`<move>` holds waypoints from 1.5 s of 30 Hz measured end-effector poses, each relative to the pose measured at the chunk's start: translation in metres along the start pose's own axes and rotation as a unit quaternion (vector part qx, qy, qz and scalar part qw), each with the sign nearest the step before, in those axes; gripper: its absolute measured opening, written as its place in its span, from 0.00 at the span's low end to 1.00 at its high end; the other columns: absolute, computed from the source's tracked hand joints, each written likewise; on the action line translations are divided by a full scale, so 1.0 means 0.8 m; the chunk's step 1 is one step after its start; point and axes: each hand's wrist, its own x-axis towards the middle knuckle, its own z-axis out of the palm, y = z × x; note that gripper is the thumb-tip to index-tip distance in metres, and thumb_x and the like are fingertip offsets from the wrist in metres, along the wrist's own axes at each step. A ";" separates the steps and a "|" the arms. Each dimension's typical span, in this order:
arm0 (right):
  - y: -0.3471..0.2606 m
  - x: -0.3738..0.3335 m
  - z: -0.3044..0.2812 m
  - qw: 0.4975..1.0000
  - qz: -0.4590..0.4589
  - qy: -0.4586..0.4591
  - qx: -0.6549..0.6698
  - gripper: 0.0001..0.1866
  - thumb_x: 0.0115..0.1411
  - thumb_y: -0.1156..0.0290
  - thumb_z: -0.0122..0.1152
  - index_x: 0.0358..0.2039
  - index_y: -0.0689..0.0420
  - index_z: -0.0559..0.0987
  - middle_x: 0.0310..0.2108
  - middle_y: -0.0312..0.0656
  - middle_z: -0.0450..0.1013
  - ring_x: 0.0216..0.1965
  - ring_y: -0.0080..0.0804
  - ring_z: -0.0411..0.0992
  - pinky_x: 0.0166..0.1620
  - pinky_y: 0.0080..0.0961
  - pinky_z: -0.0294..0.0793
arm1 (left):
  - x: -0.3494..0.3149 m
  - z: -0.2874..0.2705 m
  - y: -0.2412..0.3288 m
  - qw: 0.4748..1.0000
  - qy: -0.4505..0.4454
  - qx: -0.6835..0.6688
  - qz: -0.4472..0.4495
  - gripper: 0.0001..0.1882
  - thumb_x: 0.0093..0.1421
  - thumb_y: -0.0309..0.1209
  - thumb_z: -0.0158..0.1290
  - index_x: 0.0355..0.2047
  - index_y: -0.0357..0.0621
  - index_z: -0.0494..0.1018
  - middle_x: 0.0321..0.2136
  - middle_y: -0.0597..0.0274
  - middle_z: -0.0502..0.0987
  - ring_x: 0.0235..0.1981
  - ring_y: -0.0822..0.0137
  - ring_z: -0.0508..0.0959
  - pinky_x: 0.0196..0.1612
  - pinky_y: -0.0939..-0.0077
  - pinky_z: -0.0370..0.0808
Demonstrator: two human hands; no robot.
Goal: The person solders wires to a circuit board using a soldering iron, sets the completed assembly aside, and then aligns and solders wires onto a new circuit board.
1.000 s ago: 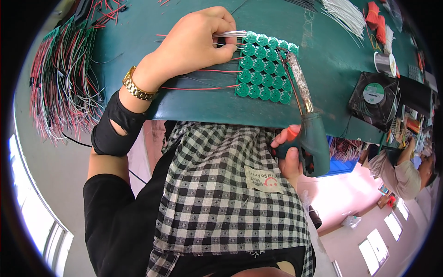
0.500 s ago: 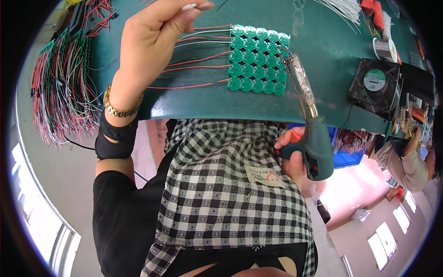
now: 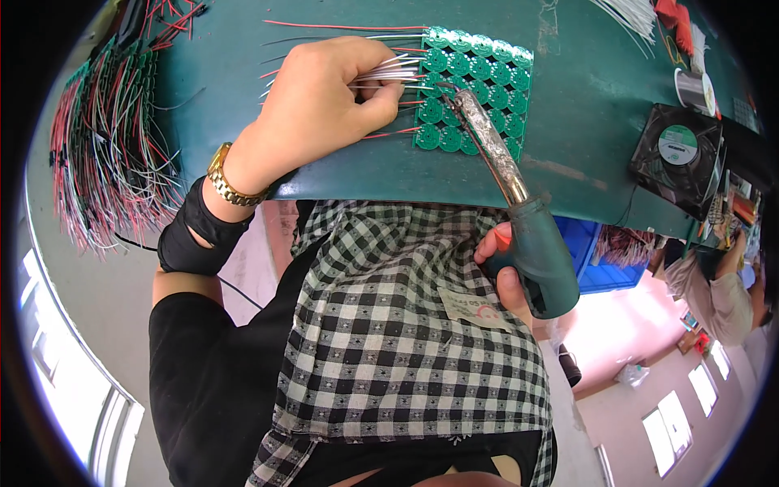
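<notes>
A panel of joined round green circuit boards [image 3: 480, 91] lies on the green table, with red, black and white wires [image 3: 345, 26] running left from its left edge. My left hand [image 3: 320, 105] is closed on a small bundle of white wires [image 3: 388, 73], one of which reaches the panel's left columns. In my right hand [image 3: 510, 286], partly hidden behind the handle, is a soldering iron [image 3: 545, 260] with a dark green grip and a scorched metal barrel. Its tip hovers over or touches the panel near that wire's end; I cannot tell which.
At the left edge hang wired boards [image 3: 114, 154] in a thick bunch. To the right stand a black fan [image 3: 680, 154] and a spool of solder wire [image 3: 695, 91]. White wires [image 3: 629, 18] lie at the far right. A blue crate [image 3: 596, 260] sits below the table; another person [image 3: 718, 284] works at right.
My left hand has come down from the far side to the panel's left edge with the white wires. The iron's tip has moved left across the panel, from its right side.
</notes>
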 end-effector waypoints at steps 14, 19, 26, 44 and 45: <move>-0.003 0.003 0.006 1.000 0.012 -0.009 -0.017 0.12 0.49 0.66 0.58 0.29 0.62 0.76 0.23 0.39 0.71 0.23 0.28 0.69 0.27 0.22 0.67 | -0.003 -0.004 -0.002 1.000 -0.003 -0.013 -0.005 0.04 0.49 0.22 0.55 0.25 0.37 0.70 0.19 0.70 0.68 0.18 0.83 0.63 0.19 0.86 0.61; 0.000 0.000 0.007 0.999 0.033 -0.003 0.000 0.14 0.49 0.64 0.59 0.30 0.63 0.75 0.23 0.40 0.71 0.25 0.27 0.69 0.28 0.22 0.67 | -0.002 -0.007 0.001 0.999 -0.026 -0.015 -0.038 0.05 0.45 0.24 0.53 0.25 0.36 0.72 0.18 0.58 0.71 0.17 0.69 0.72 0.22 0.75 0.69; -0.001 -0.007 0.003 1.000 0.023 0.011 0.014 0.23 0.54 0.56 0.60 0.38 0.65 0.72 0.28 0.40 0.70 0.29 0.28 0.69 0.33 0.23 0.68 | -0.002 -0.004 -0.004 1.000 -0.014 -0.008 -0.018 0.07 0.45 0.25 0.53 0.27 0.36 0.73 0.19 0.56 0.72 0.19 0.65 0.73 0.24 0.73 0.70; 0.002 -0.018 -0.015 0.998 0.032 0.024 0.051 0.31 0.55 0.55 0.64 0.49 0.64 0.64 0.32 0.48 0.68 0.32 0.35 0.68 0.37 0.33 0.72 | -0.002 -0.009 -0.001 0.999 -0.040 0.011 -0.015 0.05 0.48 0.25 0.53 0.25 0.36 0.71 0.19 0.55 0.70 0.18 0.63 0.70 0.24 0.72 0.68; 0.001 -0.020 -0.015 0.998 0.030 0.025 0.051 0.31 0.55 0.55 0.64 0.49 0.64 0.64 0.32 0.48 0.68 0.32 0.35 0.68 0.37 0.33 0.72 | -0.002 -0.013 -0.005 0.999 -0.035 0.008 0.004 0.05 0.51 0.26 0.53 0.26 0.36 0.72 0.19 0.55 0.70 0.19 0.62 0.70 0.25 0.72 0.68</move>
